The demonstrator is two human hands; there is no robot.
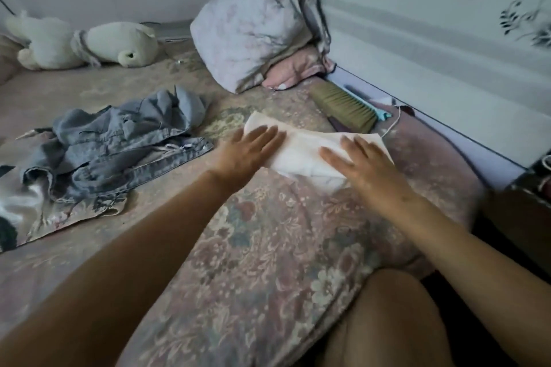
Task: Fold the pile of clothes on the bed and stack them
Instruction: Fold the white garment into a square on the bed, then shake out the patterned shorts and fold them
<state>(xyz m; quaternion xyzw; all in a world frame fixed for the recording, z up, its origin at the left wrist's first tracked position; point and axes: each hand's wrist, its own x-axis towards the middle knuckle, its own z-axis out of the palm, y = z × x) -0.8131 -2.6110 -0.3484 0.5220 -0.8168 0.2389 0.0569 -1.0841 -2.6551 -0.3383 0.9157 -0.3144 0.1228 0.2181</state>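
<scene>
A white garment (304,149) lies folded into a long flat strip on the floral bedspread (268,247). My left hand (250,149) presses flat on its left end with straight fingers. My right hand (360,164) lies flat on its right part, fingers spread. To the left sits a crumpled pile: a blue denim garment (119,140) on top of a floral patterned cloth (53,217).
A bed brush (343,107) lies behind the white garment near the wall. A stuffed pillow bundle (250,30) and a pink cloth (298,68) stand at the back. Two white plush toys (83,45) lie at the far left. My knee (402,307) is at bottom right.
</scene>
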